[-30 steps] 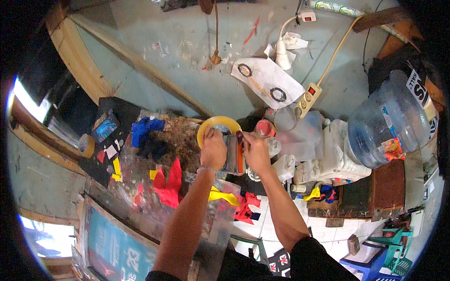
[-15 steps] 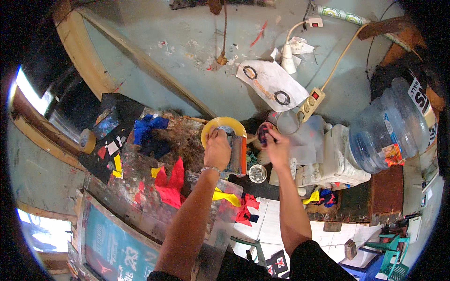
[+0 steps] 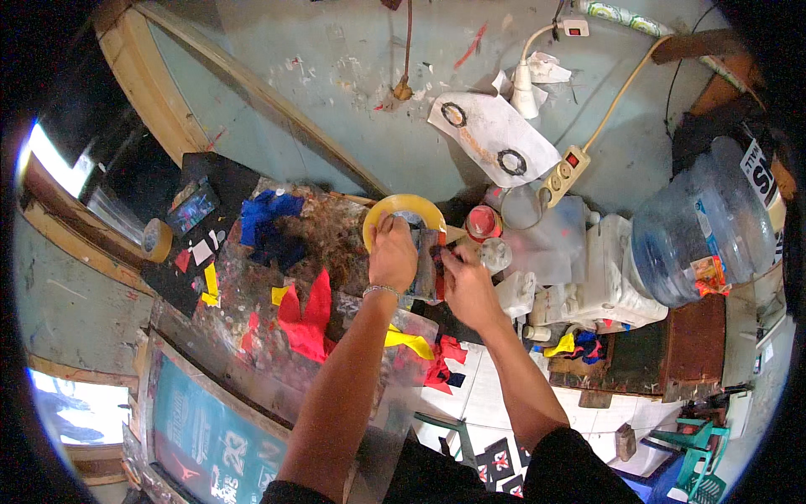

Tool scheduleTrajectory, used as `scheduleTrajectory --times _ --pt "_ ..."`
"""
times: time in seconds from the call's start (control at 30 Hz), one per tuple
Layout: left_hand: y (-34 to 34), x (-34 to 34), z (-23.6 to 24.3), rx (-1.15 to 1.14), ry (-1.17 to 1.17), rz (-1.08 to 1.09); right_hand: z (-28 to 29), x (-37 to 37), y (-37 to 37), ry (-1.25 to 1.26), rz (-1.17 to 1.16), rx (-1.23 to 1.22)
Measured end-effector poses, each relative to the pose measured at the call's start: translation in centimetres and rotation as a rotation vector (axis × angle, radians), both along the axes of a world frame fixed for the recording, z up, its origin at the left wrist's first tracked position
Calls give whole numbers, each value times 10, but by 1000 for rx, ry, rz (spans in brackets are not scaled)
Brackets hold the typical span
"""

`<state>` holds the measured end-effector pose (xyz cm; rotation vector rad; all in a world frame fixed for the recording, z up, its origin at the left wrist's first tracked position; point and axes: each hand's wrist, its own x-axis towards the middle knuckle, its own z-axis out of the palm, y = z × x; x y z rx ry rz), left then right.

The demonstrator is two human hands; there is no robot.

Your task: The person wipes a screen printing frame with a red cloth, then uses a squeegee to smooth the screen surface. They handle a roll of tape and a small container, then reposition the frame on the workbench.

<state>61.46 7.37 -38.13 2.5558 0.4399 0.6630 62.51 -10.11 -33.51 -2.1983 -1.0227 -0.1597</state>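
My left hand (image 3: 393, 256), with a chain bracelet at its wrist, is closed at a yellow ring (image 3: 426, 206) that looks like a large tape roll, its fingertips inside the ring. Against the ring's near right side is a greyish piece with an orange edge (image 3: 440, 290), partly behind my hands. My right hand (image 3: 470, 290) is at that edge, thumb and fingers pinched round something small and dark that they mostly hide. Just beyond the right hand stand an open pot of red paint (image 3: 484, 223) and a round whitish container (image 3: 495, 254).
Red scraps (image 3: 305, 319), blue cloth (image 3: 270, 217) and yellow strips (image 3: 409, 340) lie on the paint-stained table. To the right are white jugs (image 3: 606, 260), a large clear water bottle (image 3: 701, 231) and a power strip (image 3: 564, 176). A framed screen (image 3: 210, 437) leans at lower left.
My right hand has moved left and nearer, from over the paint pot to the orange edge, carrying the small dark thing. The red pot now shows. My left hand stays at the ring.
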Motion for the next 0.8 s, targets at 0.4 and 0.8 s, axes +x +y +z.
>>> scheduleTrajectory --times 0.4,0.8 --pt "-4 -2 10 -121 -25 -15 -1 -31 -22 129 -23 203" --pt "-6 4 17 -134 25 -45 -5 47 18 9 -135 247"
